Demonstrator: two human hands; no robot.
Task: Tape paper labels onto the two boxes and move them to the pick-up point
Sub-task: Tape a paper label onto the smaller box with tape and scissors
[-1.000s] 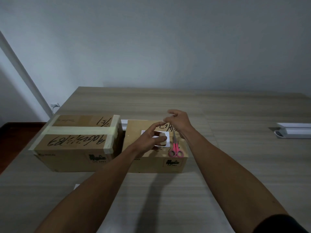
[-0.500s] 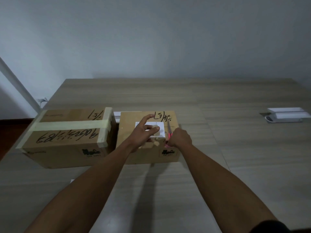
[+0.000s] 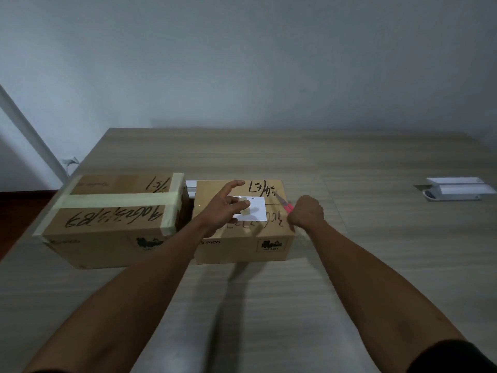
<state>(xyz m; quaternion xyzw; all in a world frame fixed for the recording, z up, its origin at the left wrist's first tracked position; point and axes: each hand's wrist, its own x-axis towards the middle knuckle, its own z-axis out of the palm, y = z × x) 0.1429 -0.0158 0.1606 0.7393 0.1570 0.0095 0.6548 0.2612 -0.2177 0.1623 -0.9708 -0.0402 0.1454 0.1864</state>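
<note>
Two cardboard boxes stand side by side on the table. The larger left box (image 3: pixel 107 238) has pale tape bands and black handwriting. On top of the smaller right box (image 3: pixel 242 246) lies a white paper label (image 3: pixel 258 211). My left hand (image 3: pixel 222 207) hovers over the label, index finger stretched out, thumb and a finger pinching a short piece of tape (image 3: pixel 246 208) down at the paper. At the box's right edge my right hand (image 3: pixel 306 214) grips pink scissors (image 3: pixel 287 206), their blades pointing up and to the left.
The wooden table (image 3: pixel 349 265) runs back to a grey wall. A white flat object (image 3: pixel 457 189) lies at the far right. Something white (image 3: pixel 191 187) shows behind the gap between the boxes. A white slanted pole (image 3: pixel 29 135) stands left of the table.
My right hand dropped from above the box to its right edge and took hold of the pink scissors. My left hand stayed on the label with the tape.
</note>
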